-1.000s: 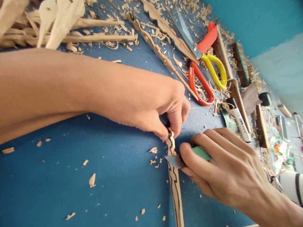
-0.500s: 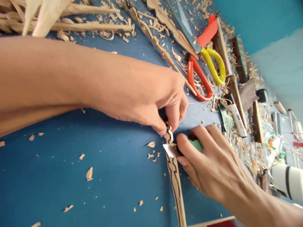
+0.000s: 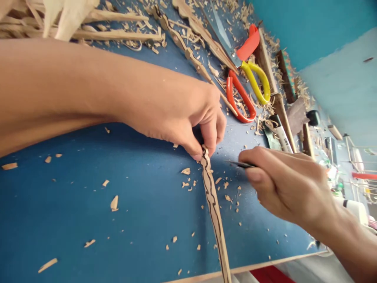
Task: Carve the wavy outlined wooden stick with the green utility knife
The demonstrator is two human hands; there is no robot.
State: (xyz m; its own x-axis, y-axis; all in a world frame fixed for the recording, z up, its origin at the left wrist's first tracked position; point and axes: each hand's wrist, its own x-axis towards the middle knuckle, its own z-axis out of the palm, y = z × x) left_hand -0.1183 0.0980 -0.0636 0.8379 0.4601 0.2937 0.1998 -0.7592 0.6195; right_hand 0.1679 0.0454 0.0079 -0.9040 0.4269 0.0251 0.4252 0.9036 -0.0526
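Observation:
My left hand (image 3: 194,112) pinches the upper end of a thin wooden strip (image 3: 212,204) between thumb and fingers. Wavy dark lines are drawn along the strip, and notches are cut near the pinched end. It lies on the blue tabletop (image 3: 118,165) and its lower end passes over the near edge. To the right of the strip, my right hand (image 3: 288,188) is closed around a utility knife (image 3: 244,164). The blade shows edge-on, apart from the wood, and the fingers hide the handle. Small chips lie around the strip.
Scissors with red and yellow handles (image 3: 260,80) lie beyond my left hand, beside a carved wavy stick (image 3: 193,59). A marker (image 3: 282,135) and wooden bars lie at the right. Carved wooden pieces (image 3: 73,17) are piled top left. Shavings are scattered about.
The knife blade was against the strip's notched edge; now my right hand has drawn it away to the right and turned it. Fresh chips lie right of the strip. My left hand keeps its pinch.

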